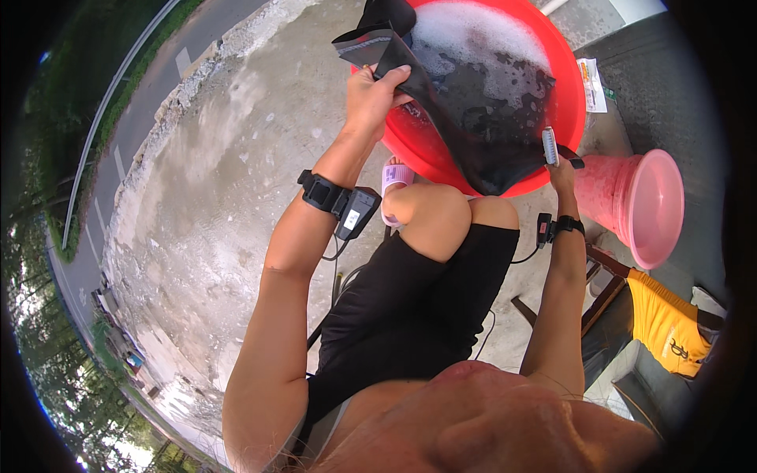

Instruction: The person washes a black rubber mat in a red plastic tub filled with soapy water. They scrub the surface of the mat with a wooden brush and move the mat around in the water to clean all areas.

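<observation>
My left hand grips a folded edge of a wet black garment at the left rim of a red plastic basin. The cloth stretches across the basin toward my right side, and one part hangs over the near rim by my knees. My right hand holds a scrubbing brush with pale bristles at the basin's right rim. A piece of black cloth also shows beside those fingers; whether they grip it I cannot tell. White suds float on dark water in the basin.
A pink plastic bucket lies tipped right of the basin. Behind my right arm is a wooden chair with yellow cloth over it. A printed packet lies beyond the basin. Wet concrete extends left to a road.
</observation>
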